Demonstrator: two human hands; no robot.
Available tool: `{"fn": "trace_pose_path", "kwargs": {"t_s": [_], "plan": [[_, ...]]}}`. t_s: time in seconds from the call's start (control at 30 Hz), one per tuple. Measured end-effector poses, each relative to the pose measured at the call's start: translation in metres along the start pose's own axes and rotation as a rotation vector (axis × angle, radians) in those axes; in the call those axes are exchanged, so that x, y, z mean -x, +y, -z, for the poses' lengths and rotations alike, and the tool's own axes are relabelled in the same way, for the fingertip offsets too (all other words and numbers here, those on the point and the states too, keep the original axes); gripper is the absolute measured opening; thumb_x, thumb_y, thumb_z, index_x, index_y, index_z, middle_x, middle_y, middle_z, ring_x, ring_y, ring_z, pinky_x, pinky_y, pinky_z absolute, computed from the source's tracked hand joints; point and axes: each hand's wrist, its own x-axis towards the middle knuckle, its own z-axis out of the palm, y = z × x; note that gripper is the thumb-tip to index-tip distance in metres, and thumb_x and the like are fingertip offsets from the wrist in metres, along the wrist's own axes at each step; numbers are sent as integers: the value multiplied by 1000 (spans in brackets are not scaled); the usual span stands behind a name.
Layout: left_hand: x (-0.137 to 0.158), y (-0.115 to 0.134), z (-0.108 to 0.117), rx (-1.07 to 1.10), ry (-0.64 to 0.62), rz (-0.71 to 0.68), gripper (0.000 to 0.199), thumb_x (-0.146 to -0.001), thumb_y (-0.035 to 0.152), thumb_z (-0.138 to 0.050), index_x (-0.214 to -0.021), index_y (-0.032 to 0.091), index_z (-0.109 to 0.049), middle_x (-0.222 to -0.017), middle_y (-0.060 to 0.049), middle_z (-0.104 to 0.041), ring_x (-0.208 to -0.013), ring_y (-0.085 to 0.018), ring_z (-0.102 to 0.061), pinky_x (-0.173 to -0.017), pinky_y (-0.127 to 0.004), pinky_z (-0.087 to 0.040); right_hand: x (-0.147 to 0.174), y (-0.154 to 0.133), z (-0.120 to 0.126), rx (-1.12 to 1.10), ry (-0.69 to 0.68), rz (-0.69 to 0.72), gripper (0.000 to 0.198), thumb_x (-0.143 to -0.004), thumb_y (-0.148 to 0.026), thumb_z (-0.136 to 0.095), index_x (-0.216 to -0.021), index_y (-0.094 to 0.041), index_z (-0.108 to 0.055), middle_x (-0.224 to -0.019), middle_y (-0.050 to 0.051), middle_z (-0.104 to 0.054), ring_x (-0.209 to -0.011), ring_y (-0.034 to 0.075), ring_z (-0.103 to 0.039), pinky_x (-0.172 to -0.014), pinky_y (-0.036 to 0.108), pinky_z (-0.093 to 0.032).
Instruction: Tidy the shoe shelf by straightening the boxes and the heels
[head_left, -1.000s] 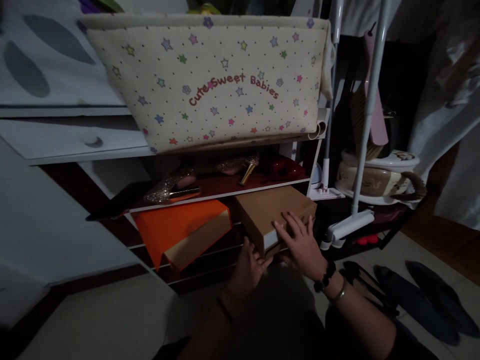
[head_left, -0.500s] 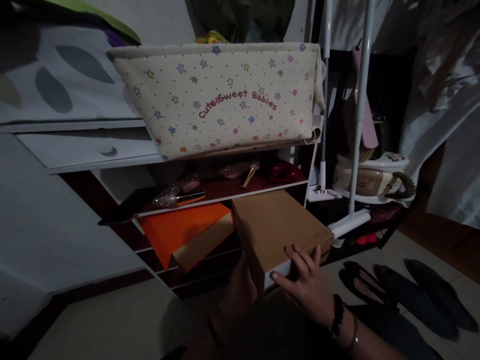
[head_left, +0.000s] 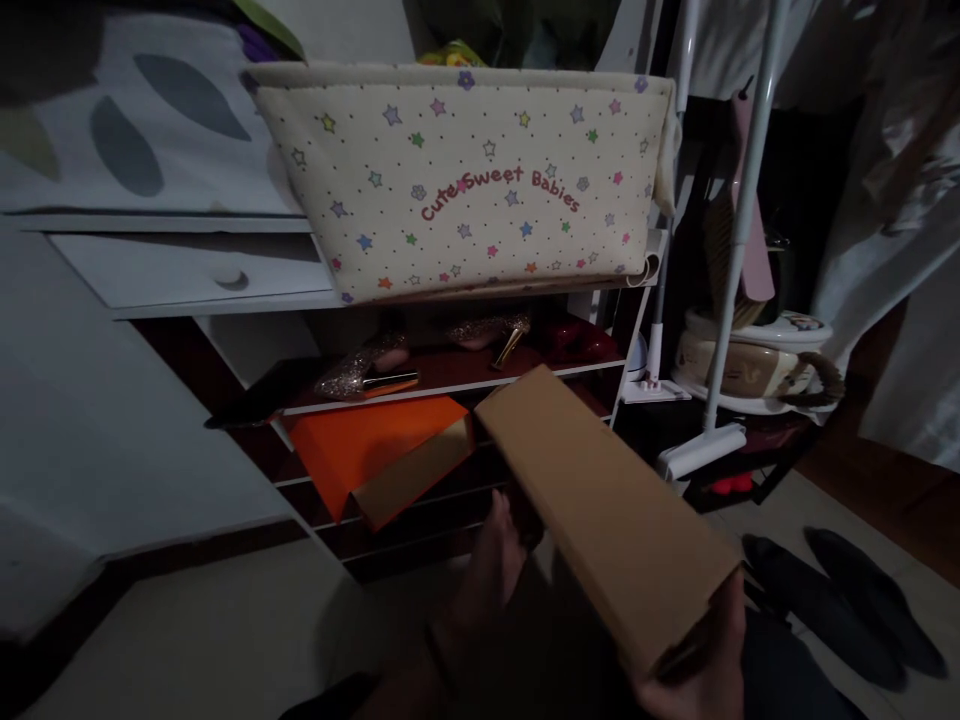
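Note:
A brown cardboard box (head_left: 600, 500) is tilted in front of the shoe rack, one narrow side facing up and its near end toward me. My right hand (head_left: 709, 650) grips that near end at the lower right, with some fingers hidden by the box. To the left of the box is my left hand (head_left: 491, 555), its fingers stretched upward and holding nothing; dim light hides whether it touches the box. An orange box (head_left: 360, 440) with a tan side leans out of the rack just beyond my left hand.
Glittery high-heeled shoes (head_left: 360, 370) and dark red shoes (head_left: 577, 340) sit on the shelf (head_left: 450, 388). Above is a star-printed fabric basket (head_left: 480, 190). A white-headed mop (head_left: 705, 452) stands at the right, with dark shoes (head_left: 847, 600) on the floor.
The cardboard box has turned from its broad face up to a narrow side up. My right hand moved down and right to its near end; my left hand came away from its corner.

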Motion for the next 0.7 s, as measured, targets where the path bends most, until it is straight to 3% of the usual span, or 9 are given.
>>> {"fn": "trace_pose_path", "kwargs": {"t_s": [0.1,0.2,0.33,0.53,0.6,0.7], "plan": [[5,-5,1,-265,-30,-133,69,-97,68,-45,-159,39,-38,-175,2,-19,-162,-26,-10,-130,-55,-16,-5,0,-3,-135,67,-192,135,-64,-45,-87,-167,-31,-2,-166,16,-30,-145,45,-41,-106,60,-49],[14,-5,3,-647,-30,-338,66,-100,60,-46,-161,36,-36,-175,1,-17,-163,-23,-7,-132,-47,-9,-12,1,-10,-409,112,-455,129,-62,-45,-90,-166,-31,-15,-162,13,-40,-142,38,-47,-109,50,-48],[24,-3,5,-974,-40,-528,64,-103,51,-47,-161,28,-36,-175,-5,-18,-162,-26,-12,-133,-46,-13,-13,6,-24,-778,122,-740,94,-73,-46,-85,-154,-42,-38,-146,2,-59,-123,28,-63,-101,44,-55],[26,-4,5,-1144,-97,-745,63,-104,37,-48,-163,31,-29,-175,-7,-18,-162,-28,-14,-132,-48,-19,-12,4,-33,-1030,160,-1013,65,-72,-47,-84,-132,-33,-61,-118,-1,-74,-96,23,-72,-74,36,-64],[26,-5,3,-1156,-103,-768,66,-104,35,-50,-165,32,-25,-176,-5,-12,-162,-27,-12,-132,-47,-18,-18,2,-32,-1093,115,-1042,64,-73,-46,-85,-131,-33,-61,-116,-1,-75,-95,23,-73,-66,32,-64],[27,-4,2,-1103,-99,-728,71,-104,37,-48,-167,35,-15,-177,-3,-2,-162,-26,-10,-132,-44,-19,-28,-1,-37,-1143,101,-1023,64,-74,-43,-86,-132,-35,-60,-119,-2,-74,-103,23,-72,-67,30,-64]]}}
